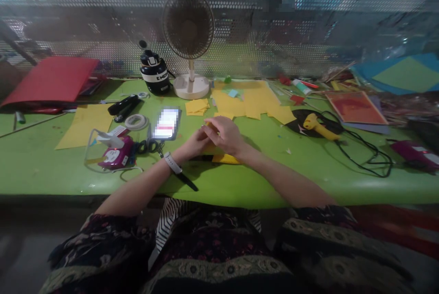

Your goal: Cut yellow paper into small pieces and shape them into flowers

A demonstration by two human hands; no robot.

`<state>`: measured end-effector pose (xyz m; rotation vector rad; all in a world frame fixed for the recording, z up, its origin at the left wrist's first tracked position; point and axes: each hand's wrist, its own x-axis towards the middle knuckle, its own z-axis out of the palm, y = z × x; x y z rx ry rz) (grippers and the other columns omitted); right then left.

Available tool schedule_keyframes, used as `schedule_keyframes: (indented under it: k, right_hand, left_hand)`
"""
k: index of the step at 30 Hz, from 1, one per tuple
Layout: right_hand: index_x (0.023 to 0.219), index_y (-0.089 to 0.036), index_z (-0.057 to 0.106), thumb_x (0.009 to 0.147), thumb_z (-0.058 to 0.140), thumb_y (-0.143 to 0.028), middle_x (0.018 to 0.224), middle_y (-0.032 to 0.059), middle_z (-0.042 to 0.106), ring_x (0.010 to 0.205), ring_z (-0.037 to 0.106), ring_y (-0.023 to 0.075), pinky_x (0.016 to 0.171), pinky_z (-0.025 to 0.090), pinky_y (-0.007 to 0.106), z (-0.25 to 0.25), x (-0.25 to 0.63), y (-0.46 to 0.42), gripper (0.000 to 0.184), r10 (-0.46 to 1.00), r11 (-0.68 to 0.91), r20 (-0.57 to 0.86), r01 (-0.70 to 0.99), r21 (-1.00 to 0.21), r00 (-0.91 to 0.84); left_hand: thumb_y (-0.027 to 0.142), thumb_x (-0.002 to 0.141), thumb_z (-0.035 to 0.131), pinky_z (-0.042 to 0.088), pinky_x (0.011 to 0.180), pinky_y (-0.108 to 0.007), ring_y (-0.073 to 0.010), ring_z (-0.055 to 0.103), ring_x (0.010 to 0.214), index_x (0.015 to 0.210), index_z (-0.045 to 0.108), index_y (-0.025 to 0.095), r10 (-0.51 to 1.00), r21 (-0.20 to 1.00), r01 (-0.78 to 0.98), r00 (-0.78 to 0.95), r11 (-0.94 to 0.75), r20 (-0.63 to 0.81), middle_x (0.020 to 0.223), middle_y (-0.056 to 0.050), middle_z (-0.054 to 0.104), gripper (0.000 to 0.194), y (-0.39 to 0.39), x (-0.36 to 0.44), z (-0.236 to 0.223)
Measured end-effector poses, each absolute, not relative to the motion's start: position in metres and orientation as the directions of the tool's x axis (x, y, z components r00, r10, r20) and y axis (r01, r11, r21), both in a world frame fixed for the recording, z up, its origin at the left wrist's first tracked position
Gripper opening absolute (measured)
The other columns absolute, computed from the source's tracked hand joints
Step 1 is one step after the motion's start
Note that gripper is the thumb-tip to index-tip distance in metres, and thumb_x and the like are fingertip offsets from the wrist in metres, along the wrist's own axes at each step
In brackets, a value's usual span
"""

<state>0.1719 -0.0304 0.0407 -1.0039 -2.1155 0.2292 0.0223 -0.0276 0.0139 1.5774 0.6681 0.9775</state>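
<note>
My left hand (198,143) and my right hand (226,136) meet over the middle of the green table, fingers curled in and touching. A bit of yellow paper (208,124) shows between the fingers; most of it is hidden by my right hand. Just below the hands lies a yellow piece (226,159) with a dotted lower edge, beside something dark. A phone (166,123) with a lit screen lies left of my hands. Black-handled scissors (147,147) rest near my left wrist.
Yellow sheets (255,99) and small yellow cut pieces (197,107) lie beyond my hands. A fan (190,86) and a black bottle (156,77) stand behind. On the right is a yellow glue gun (320,127) with its cord; left are a tape roll (136,122), stapler (125,106) and purple power strip (118,154).
</note>
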Motion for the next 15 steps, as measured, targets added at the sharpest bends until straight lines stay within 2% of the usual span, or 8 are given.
schedule_keyframes:
  k: [3,6,9,12,15]
  right_hand:
    - [0.113,-0.018,0.062,0.097,0.046,-0.051,0.112,0.0125,0.069,0.102,0.064,0.0244,0.089,0.050,0.041,0.043,0.176,-0.029,0.040,0.768,0.637,0.544,0.500,-0.587,-0.339]
    - [0.098,-0.020,0.064,0.092,0.055,-0.051,0.106,0.0097,0.070,0.100,0.065,0.0230,0.090,0.050,0.040,0.047,0.179,-0.027,0.034,0.805,0.593,0.527,0.395,-0.702,-0.273]
    - [0.085,-0.020,0.063,0.090,0.059,-0.050,0.094,0.0068,0.070,0.090,0.065,0.0205,0.085,0.051,0.038,0.050,0.182,-0.025,0.031,0.833,0.552,0.493,0.310,-0.774,-0.250]
    - [0.082,-0.020,0.061,0.088,0.061,-0.049,0.079,0.0024,0.066,0.075,0.062,0.0168,0.073,0.051,0.033,0.053,0.186,-0.022,0.029,0.865,0.501,0.463,0.283,-0.818,-0.193]
    - [0.081,-0.020,0.059,0.088,0.062,-0.048,0.074,0.0005,0.063,0.070,0.059,0.0148,0.068,0.048,0.030,0.057,0.193,-0.019,0.029,0.860,0.508,0.496,0.305,-0.806,-0.120]
  left_hand:
    - [0.032,0.085,0.066,0.054,0.077,-0.029,-0.0164,0.067,0.082,0.092,0.064,0.013,0.855,0.991,-0.092,0.502,-0.096,0.130,0.092,-0.009,0.071,0.020,-0.029,0.021,0.016]
    - [0.031,0.086,0.066,0.055,0.078,-0.029,-0.0151,0.068,0.077,0.089,0.064,0.012,0.857,0.993,-0.117,0.513,0.028,0.036,0.089,-0.009,0.073,0.020,-0.030,0.020,0.020]
    - [0.031,0.085,0.068,0.056,0.081,-0.031,-0.0157,0.070,0.079,0.090,0.066,0.010,0.854,0.987,-0.128,0.520,0.098,-0.017,0.091,-0.011,0.074,0.022,-0.032,0.020,0.024]
    - [0.034,0.084,0.070,0.057,0.083,-0.032,-0.0174,0.072,0.084,0.093,0.068,0.009,0.836,0.985,-0.078,0.541,0.154,-0.088,0.095,-0.013,0.075,0.026,-0.033,0.019,0.028]
    - [0.040,0.085,0.068,0.058,0.081,-0.032,-0.0183,0.072,0.085,0.090,0.071,0.009,0.802,0.982,0.004,0.577,0.187,-0.155,0.093,-0.014,0.076,0.032,-0.035,0.018,0.032]
